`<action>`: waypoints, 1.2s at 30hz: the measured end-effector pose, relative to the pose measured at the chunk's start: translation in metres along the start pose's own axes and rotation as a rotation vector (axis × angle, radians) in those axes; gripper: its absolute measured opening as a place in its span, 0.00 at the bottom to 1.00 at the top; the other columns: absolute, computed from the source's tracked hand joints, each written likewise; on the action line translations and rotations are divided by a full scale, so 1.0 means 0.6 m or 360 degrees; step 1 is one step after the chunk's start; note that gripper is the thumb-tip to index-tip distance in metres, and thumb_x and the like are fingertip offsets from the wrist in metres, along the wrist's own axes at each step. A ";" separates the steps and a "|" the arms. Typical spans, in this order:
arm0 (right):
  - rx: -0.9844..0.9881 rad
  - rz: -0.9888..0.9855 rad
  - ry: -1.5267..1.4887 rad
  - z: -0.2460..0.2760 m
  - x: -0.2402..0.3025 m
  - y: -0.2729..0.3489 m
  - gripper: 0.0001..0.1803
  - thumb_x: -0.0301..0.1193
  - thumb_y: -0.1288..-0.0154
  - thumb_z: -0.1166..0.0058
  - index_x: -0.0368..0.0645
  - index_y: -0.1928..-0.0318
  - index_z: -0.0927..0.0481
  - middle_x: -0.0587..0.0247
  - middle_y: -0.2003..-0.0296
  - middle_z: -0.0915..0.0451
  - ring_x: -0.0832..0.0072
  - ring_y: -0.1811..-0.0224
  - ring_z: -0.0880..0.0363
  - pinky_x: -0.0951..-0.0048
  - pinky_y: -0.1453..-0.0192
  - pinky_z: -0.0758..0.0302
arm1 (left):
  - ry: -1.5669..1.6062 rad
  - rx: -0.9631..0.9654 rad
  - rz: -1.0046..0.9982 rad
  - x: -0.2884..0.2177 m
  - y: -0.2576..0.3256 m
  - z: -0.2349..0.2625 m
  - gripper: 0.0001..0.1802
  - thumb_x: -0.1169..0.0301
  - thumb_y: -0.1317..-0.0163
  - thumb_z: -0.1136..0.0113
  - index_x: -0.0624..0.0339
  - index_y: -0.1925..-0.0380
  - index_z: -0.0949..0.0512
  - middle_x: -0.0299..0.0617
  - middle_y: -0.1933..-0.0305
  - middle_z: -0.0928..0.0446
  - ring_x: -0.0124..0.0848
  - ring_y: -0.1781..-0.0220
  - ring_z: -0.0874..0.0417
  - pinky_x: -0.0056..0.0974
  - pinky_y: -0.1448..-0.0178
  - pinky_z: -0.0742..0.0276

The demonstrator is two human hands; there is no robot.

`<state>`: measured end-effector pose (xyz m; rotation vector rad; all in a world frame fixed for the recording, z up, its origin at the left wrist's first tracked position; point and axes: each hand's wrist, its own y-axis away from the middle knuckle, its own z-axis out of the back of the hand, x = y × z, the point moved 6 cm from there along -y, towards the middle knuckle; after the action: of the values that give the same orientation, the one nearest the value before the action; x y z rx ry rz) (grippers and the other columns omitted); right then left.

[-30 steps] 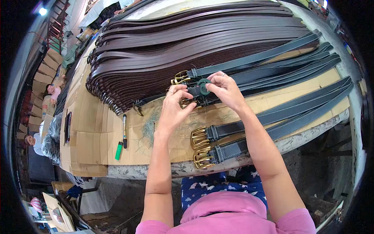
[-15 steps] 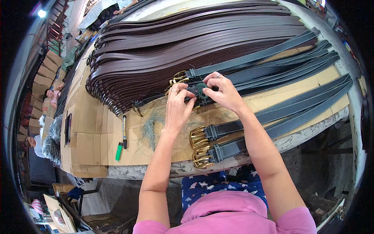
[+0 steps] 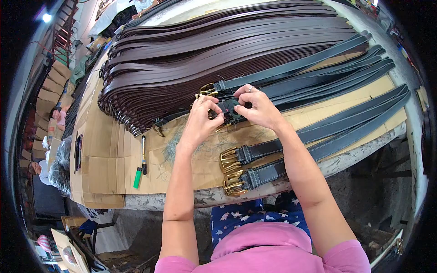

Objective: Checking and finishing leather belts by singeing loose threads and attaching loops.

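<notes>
At the buckle end of a dark belt [image 3: 296,86] in the middle bundle, my two hands work close together. My right hand [image 3: 258,108] is closed round a small dark green tool with a rounded handle [image 3: 233,108]; its exact kind cannot be made out. My left hand [image 3: 200,119] is pinched, thumb against forefinger, just left of that tool. Whatever lies in this pinch is too small to name. Just beyond the left fingers is a brass buckle [image 3: 207,88]. Loose threads [image 3: 170,150] lie on the cardboard below the left hand.
A big stack of dark brown belts [image 3: 218,50] fills the far side of the table. Nearer, more dark belts with brass buckles [image 3: 231,159] lie at right. A black marker [image 3: 144,154] and a green marker cap [image 3: 137,177] rest on the cardboard [image 3: 98,159]. People sit far left.
My left hand has drawn slightly left and toward me, away from the green tool, its thumb and forefinger now curled together. My right hand keeps hold of the tool, nearly in place.
</notes>
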<state>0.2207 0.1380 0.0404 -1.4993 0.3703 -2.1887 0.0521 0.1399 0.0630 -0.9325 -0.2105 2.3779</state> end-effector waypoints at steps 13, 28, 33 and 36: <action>0.0032 0.0041 0.0123 -0.007 0.000 0.002 0.13 0.27 0.46 0.40 0.35 0.78 0.29 0.55 0.57 0.25 0.67 0.59 0.26 0.69 0.58 0.28 | 0.0138 0.0045 0.0022 0.002 0.001 0.007 0.07 0.72 0.46 0.39 0.64 0.72 0.25 0.47 0.48 0.24 0.40 0.44 0.25 0.41 0.38 0.33; 0.0027 -0.0002 0.0052 -0.005 0.000 0.000 0.12 0.27 0.44 0.40 0.35 0.77 0.28 0.57 0.58 0.24 0.68 0.58 0.26 0.69 0.56 0.29 | 0.0451 -0.0136 0.0208 0.027 0.011 0.009 0.05 0.76 0.43 0.40 0.65 0.69 0.26 0.46 0.48 0.24 0.39 0.46 0.23 0.39 0.41 0.30; -0.0295 -0.0281 -0.0232 0.014 -0.021 -0.004 0.12 0.30 0.41 0.44 0.33 0.74 0.24 0.61 0.70 0.23 0.77 0.66 0.22 0.74 0.63 0.26 | 0.0117 -0.0336 0.0104 0.013 0.009 0.043 0.11 0.76 0.46 0.37 0.66 0.62 0.24 0.46 0.50 0.24 0.38 0.47 0.22 0.38 0.41 0.29; -0.0359 -0.0610 -0.0694 0.025 -0.049 -0.001 0.12 0.32 0.37 0.46 0.35 0.71 0.22 0.62 0.72 0.22 0.77 0.70 0.20 0.76 0.68 0.25 | -0.0208 -0.0107 -0.0071 -0.004 0.008 0.028 0.25 0.70 0.51 0.31 0.64 0.52 0.25 0.48 0.51 0.24 0.43 0.47 0.26 0.42 0.40 0.32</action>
<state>0.2431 0.1542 0.0228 -2.2719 0.1977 -2.0521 0.0402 0.1359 0.0750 -0.7944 -0.3602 2.4051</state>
